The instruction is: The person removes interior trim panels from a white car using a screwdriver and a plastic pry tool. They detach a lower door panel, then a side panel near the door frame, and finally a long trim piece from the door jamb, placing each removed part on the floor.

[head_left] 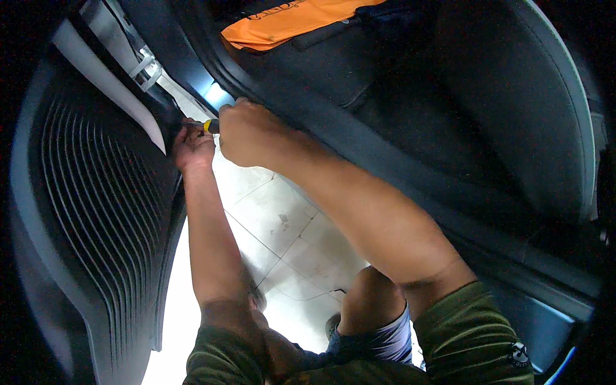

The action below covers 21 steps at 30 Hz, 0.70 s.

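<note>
My right hand [247, 133] is closed round the handle of a screwdriver [210, 126], yellow and black where it shows. Its thin shaft points left, toward the inner edge of an open car door [102, 173]. At that edge my left hand [194, 149] is raised beside the shaft, palm partly turned up, with its fingers curled close to the tip. What those fingers pinch is too small and dark to make out. The tip itself is hidden among the fingers and the dark door edge.
To the right runs the car's door sill [385, 167], with the dark cabin floor beyond it. An orange cloth or bag [289, 24] lies inside at the top. A light grey trim strip [109, 80] curves along the door. Pale floor tiles [269, 224] show between my arms.
</note>
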### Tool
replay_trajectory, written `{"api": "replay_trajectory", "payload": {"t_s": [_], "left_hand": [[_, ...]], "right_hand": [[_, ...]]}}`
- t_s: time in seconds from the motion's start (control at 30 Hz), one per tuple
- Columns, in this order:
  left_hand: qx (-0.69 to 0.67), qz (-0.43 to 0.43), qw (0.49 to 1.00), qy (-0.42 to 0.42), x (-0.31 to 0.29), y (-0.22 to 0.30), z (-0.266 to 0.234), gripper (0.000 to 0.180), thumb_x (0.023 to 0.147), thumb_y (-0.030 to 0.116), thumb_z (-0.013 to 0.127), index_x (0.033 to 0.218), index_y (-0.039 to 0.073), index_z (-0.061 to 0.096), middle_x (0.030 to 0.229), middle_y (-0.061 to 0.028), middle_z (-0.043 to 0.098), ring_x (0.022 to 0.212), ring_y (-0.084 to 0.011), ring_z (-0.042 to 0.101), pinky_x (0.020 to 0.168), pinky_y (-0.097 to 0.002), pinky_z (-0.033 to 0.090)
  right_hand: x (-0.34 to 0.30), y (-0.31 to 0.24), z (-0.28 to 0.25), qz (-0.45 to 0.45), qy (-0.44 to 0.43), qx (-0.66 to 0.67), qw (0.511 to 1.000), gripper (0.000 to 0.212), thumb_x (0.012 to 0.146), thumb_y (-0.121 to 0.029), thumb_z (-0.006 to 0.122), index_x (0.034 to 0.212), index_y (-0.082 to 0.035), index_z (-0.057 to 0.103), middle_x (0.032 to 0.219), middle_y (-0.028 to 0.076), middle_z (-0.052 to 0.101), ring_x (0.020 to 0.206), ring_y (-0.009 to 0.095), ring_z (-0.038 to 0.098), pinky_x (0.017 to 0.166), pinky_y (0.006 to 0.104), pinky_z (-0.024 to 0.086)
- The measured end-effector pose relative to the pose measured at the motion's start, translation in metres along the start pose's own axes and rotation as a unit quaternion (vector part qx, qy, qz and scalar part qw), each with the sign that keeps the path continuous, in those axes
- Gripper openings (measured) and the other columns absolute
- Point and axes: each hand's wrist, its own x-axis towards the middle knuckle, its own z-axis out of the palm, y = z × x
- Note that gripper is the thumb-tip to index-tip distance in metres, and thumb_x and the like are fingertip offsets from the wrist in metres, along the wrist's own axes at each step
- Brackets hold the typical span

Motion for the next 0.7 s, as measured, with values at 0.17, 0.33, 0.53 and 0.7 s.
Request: {"api": "replay_trajectory", "payload": {"t_s": [0.17, 0.33, 0.53, 0.7], "left_hand": [[0.033, 0.031, 0.998, 0.043, -0.004, -0.001, 0.003, 0.020, 0.088, 0.011, 0.040, 0.096, 0.003, 0.056, 0.088, -0.0086, 0.061, 0.080, -0.0182, 0.056, 0.072, -0.0289, 0.043], [0.010, 0.026, 0.999, 0.030, -0.012, 0.000, 0.009, 0.018, 0.090, 0.011, 0.040, 0.093, 0.003, 0.056, 0.086, -0.0082, 0.060, 0.079, -0.0176, 0.057, 0.074, -0.0288, 0.046], [-0.015, -0.035, 0.997, -0.064, -0.007, 0.002, -0.009, 0.018, 0.092, 0.014, 0.041, 0.093, 0.002, 0.055, 0.084, -0.0076, 0.060, 0.078, -0.0171, 0.057, 0.070, -0.0285, 0.047], [-0.033, -0.048, 0.996, -0.073, 0.000, 0.009, -0.016, 0.016, 0.091, 0.013, 0.044, 0.094, 0.003, 0.055, 0.084, -0.0079, 0.060, 0.075, -0.0171, 0.056, 0.068, -0.0282, 0.045]], "right_hand": [[-0.003, -0.002, 0.005, 0.006, -0.018, -0.020, 1.000, 0.029, 0.078, -0.007, 0.054, 0.102, 0.008, 0.055, 0.102, 0.029, 0.055, 0.097, 0.039, 0.057, 0.085, 0.0430, 0.046], [-0.002, -0.004, 0.003, 0.017, -0.023, -0.008, 1.000, 0.030, 0.077, -0.006, 0.054, 0.104, 0.008, 0.054, 0.104, 0.030, 0.055, 0.098, 0.038, 0.057, 0.086, 0.0424, 0.046], [-0.001, -0.001, 0.006, 0.025, -0.031, -0.020, 0.999, 0.030, 0.077, -0.006, 0.053, 0.104, 0.008, 0.054, 0.104, 0.029, 0.056, 0.102, 0.037, 0.056, 0.088, 0.0419, 0.045], [0.002, -0.002, 0.012, 0.008, -0.011, -0.043, 0.999, 0.031, 0.077, -0.006, 0.053, 0.105, 0.009, 0.054, 0.104, 0.029, 0.056, 0.100, 0.039, 0.056, 0.087, 0.0424, 0.045]]}}
